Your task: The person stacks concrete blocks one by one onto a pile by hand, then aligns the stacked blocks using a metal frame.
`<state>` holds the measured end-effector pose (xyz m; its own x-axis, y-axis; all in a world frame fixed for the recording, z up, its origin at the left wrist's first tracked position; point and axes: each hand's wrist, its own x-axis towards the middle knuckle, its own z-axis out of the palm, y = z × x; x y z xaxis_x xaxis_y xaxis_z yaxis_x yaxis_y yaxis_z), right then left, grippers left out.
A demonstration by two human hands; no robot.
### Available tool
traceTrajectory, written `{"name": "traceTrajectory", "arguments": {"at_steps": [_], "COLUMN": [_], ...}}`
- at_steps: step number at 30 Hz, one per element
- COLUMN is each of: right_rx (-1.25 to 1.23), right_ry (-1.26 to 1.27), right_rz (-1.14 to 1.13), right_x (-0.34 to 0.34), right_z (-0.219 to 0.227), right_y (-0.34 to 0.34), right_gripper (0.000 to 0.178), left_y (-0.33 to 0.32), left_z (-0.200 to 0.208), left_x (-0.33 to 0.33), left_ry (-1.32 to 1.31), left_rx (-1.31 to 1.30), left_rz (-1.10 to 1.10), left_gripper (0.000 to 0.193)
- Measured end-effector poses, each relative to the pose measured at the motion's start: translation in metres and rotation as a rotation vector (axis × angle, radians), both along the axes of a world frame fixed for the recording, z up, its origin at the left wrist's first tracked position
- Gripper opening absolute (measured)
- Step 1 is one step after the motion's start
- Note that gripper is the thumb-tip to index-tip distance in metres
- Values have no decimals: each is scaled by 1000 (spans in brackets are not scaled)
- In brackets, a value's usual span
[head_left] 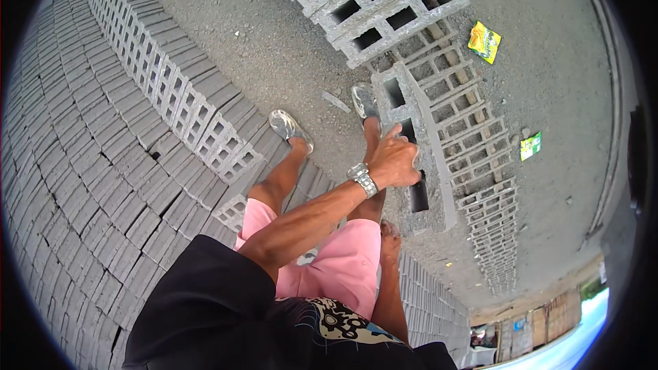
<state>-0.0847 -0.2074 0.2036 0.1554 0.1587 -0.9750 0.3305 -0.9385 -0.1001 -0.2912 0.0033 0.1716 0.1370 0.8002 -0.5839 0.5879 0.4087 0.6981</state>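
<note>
One gray block (433, 164) with three holes is just right of the right shoe (365, 101), beside a long row of blocks (490, 226). The left hand (397, 164), with a silver watch (361, 178) on its wrist, is bent over the block's middle, fingers curled in to grab it. The right hand (389, 238) is by the near end, partly hidden, so I can't tell if it grips. Farther out lies a yellow packet (484, 42).
</note>
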Motion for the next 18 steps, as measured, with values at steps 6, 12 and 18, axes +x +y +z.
{"name": "traceTrajectory", "arguments": {"at_steps": [6, 12, 18], "right_rx": [205, 373, 322], "right_ry": [-161, 224, 221], "right_rz": [-177, 452, 1262], "right_x": [54, -147, -365], "right_z": [-8, 35, 24], "right_y": [34, 119, 41], "right_gripper": [68, 84, 89], "left_y": [-82, -193, -320], "left_z": [17, 17, 23], "left_x": [-55, -156, -250], "left_ry": [33, 272, 583], "left_rx": [-111, -170, -183], "left_rz": [471, 933, 1289], "left_gripper": [29, 32, 37]}}
